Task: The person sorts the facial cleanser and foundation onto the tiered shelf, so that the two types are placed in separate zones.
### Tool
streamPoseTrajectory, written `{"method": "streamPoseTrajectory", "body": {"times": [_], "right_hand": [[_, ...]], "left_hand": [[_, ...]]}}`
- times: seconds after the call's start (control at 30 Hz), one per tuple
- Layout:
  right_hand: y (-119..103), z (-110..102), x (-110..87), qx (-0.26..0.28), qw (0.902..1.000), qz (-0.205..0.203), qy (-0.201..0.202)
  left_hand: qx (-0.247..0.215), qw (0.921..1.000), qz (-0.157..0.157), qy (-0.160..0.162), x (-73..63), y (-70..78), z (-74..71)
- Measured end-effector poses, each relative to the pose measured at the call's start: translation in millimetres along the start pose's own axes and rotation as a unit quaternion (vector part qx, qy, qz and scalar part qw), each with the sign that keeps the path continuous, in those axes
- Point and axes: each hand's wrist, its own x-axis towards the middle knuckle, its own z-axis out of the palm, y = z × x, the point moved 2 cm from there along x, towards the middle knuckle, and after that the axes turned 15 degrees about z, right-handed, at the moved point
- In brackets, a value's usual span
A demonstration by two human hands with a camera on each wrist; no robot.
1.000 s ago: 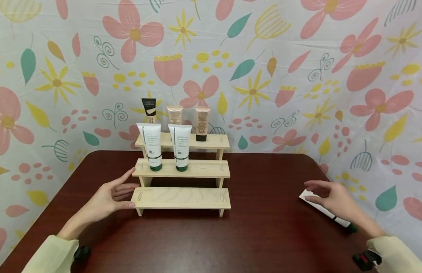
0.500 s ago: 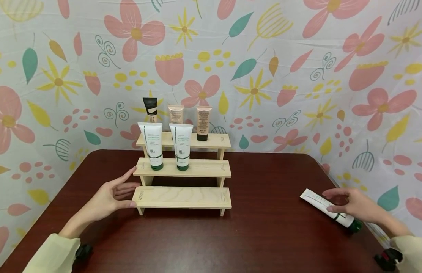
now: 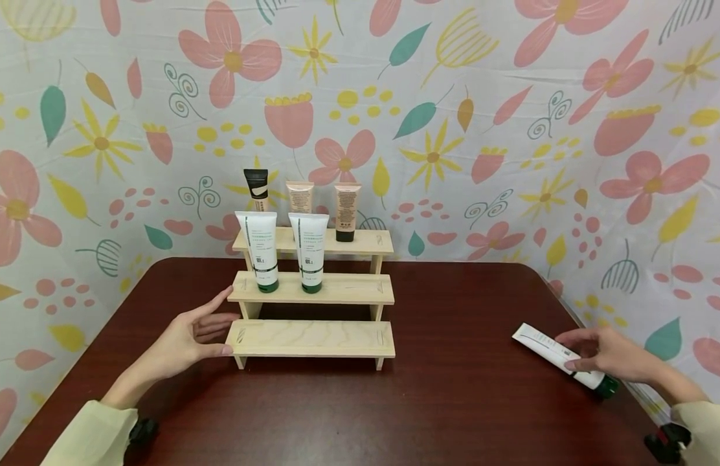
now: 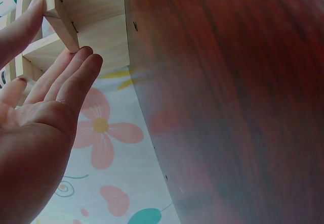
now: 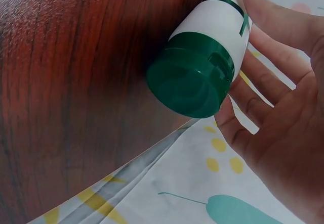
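A three-tier wooden display stand (image 3: 307, 338) stands on the table. My left hand (image 3: 182, 340) touches its left side, thumb at the bottom tier's corner and index finger reaching the middle tier. In the left wrist view, the fingers (image 4: 81, 77) of that hand are fairly straight against the wood. At the right, my right hand (image 3: 616, 356) holds a white squeeze tube (image 3: 543, 346) between thumb and fingers. The tube slants, its flat end toward the far left. Its green cap (image 5: 190, 77) faces the right wrist camera.
Two white tubes (image 3: 261, 249) with green caps stand on the middle tier. On the top tier are a black-ended tube (image 3: 256, 184) and two beige tubes (image 3: 346, 207). A floral cloth (image 3: 453, 129) hangs behind the dark table (image 3: 453, 388), whose right edge runs beside my right hand.
My right hand has moved right along the white tube toward its cap, and its thumb and fingers have come onto the tube. My left hand stays at the stand.
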Motion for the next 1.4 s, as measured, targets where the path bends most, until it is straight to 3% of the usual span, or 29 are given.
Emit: {"method": "streamPoseTrajectory", "body": {"times": [0.3,0.47,1.03,1.17,1.4], "right_hand": [[-7,2,3.8,0.007,0.9995,-0.032,-0.003],[-12,6,6.9,-0.008,0.9997,-0.021,0.009],[-41,21,20.2,0.011,0.9999,-0.003,-0.011],[-41,22,20.4,0.012,0.9999,0.002,-0.011],[-35,19,19.3,0.023,0.9993,-0.025,-0.014]], "left_hand": [[-0.001,1.0,-0.004,-0.001,-0.1,1.1,0.4],[0.001,1.0,0.002,0.0,0.0,0.6,0.3],[-0.001,1.0,-0.007,0.0,0.1,0.7,0.4],[0.0,1.0,-0.01,0.0,-1.1,-1.0,0.5],[0.001,0.9999,-0.01,-0.003,-0.9,-0.6,0.9]]}}
